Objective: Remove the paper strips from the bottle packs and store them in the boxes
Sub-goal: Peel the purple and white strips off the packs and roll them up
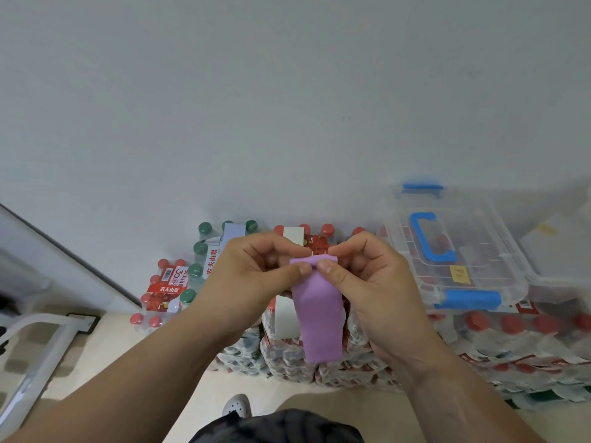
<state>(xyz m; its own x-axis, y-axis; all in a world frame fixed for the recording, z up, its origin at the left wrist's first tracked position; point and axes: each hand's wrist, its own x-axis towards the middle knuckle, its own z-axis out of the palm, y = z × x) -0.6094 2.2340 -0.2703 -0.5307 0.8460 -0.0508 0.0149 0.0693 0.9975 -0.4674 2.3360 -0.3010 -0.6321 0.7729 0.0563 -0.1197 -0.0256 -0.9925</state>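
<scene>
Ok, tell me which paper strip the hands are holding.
The purple strip, pinched by left hand and right hand; white strip and pale blue strip lie on bottle packs.

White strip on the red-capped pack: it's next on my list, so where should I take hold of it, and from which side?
Likely best to take the white strip by its lower end, pinching from the near side, just left of the purple strip. That stretch lies flat and exposed down the front of the pack.
</scene>
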